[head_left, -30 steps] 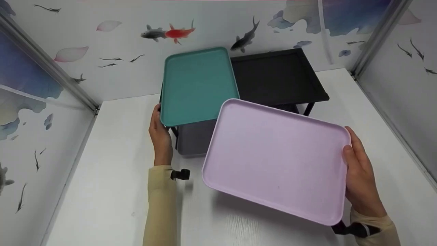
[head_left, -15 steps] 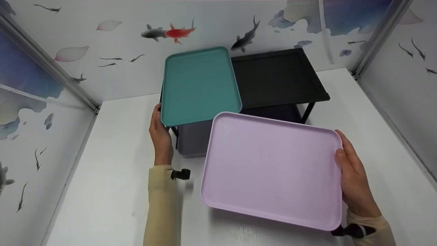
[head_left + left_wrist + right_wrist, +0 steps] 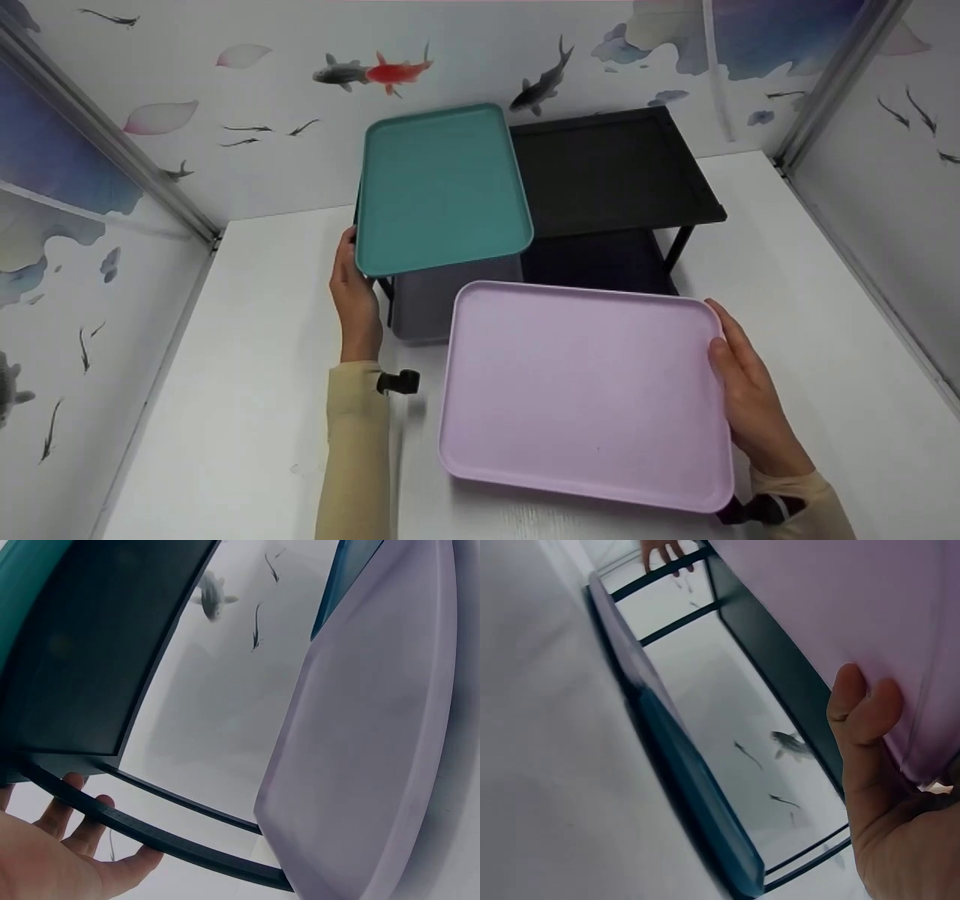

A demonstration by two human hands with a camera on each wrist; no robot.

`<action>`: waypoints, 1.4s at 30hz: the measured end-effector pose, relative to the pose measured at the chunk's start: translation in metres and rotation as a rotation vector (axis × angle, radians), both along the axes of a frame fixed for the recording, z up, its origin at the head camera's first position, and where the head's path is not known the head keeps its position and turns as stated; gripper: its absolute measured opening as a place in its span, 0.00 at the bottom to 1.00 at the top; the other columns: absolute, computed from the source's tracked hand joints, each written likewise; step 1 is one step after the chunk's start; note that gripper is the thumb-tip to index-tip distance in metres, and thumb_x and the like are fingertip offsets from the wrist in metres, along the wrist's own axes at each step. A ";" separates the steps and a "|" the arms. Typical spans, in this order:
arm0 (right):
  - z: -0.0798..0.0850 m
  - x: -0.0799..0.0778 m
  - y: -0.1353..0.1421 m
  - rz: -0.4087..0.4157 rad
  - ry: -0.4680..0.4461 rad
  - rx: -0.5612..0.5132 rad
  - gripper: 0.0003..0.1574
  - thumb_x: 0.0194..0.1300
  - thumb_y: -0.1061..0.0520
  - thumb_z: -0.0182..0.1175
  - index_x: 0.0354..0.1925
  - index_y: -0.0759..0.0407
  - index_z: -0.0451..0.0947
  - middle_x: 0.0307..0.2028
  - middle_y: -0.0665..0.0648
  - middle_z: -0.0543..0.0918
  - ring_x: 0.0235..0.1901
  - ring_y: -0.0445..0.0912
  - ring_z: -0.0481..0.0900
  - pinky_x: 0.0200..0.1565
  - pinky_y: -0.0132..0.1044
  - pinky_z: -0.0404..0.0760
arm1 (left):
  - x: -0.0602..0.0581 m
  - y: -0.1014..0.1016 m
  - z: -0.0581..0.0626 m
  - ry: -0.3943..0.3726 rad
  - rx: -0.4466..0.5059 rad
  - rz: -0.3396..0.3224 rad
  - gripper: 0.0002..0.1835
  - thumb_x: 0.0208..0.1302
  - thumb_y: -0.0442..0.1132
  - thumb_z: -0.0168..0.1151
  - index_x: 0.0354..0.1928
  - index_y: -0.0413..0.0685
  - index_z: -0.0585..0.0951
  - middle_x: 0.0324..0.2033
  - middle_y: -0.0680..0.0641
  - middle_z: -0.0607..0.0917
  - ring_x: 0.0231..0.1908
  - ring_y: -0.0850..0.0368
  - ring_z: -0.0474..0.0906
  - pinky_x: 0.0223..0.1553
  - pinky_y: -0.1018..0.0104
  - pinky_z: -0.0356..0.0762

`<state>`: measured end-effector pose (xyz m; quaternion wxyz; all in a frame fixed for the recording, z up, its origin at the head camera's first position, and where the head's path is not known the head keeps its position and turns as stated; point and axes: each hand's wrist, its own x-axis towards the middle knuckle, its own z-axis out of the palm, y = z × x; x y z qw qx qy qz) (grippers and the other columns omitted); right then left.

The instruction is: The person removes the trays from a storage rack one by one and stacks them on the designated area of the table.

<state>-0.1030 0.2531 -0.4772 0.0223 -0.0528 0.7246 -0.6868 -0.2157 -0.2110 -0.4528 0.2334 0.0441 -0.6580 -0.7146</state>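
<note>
My right hand holds a lilac rectangular tray by its right edge, thumb on the upper face. The tray is tilted in front of the black two-tier rack. At the rack's left side my left hand grips one black leg, its fingers around the bar in the left wrist view. A teal tray lies on the left half of the rack's top. On the lower tier sit a second lilac tray at left, greyish in shade, and a dark blue tray at right.
The rack stands on a white table against the back wall, which is printed with fish. Side walls with metal corner posts bound the table left and right. The top tier's right half is bare black.
My right hand has brought the lilac tray left and down and levelled it, uncovering more of the lower tier. The left hand and teal tray have stayed put.
</note>
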 end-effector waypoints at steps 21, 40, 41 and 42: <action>-0.029 -0.004 -0.011 0.077 -0.112 0.093 0.39 0.83 0.40 0.38 0.83 0.45 0.43 0.81 0.57 0.48 0.78 0.54 0.47 0.60 0.15 0.62 | 0.001 0.001 -0.001 -0.017 -0.018 0.013 0.27 0.82 0.58 0.40 0.75 0.59 0.68 0.72 0.55 0.71 0.72 0.59 0.66 0.75 0.52 0.60; -0.042 -0.002 -0.013 0.100 -0.190 0.124 0.40 0.83 0.38 0.39 0.83 0.44 0.42 0.81 0.55 0.48 0.76 0.49 0.50 0.59 0.17 0.61 | 0.000 0.000 0.000 -0.004 -0.004 -0.001 0.26 0.83 0.57 0.40 0.75 0.59 0.69 0.72 0.54 0.71 0.72 0.60 0.65 0.75 0.54 0.60; -0.042 -0.002 -0.014 0.101 -0.191 0.124 0.40 0.83 0.38 0.40 0.83 0.44 0.42 0.81 0.55 0.48 0.76 0.49 0.50 0.59 0.17 0.61 | 0.000 0.000 0.000 -0.006 -0.002 0.000 0.26 0.83 0.57 0.40 0.75 0.59 0.69 0.72 0.54 0.71 0.72 0.60 0.65 0.75 0.54 0.60; -0.042 -0.002 -0.014 0.102 -0.190 0.128 0.40 0.83 0.38 0.40 0.83 0.44 0.42 0.81 0.55 0.48 0.76 0.50 0.49 0.59 0.16 0.60 | 0.000 0.000 0.000 -0.008 -0.002 0.001 0.26 0.83 0.57 0.40 0.75 0.59 0.69 0.72 0.54 0.71 0.72 0.60 0.65 0.75 0.54 0.60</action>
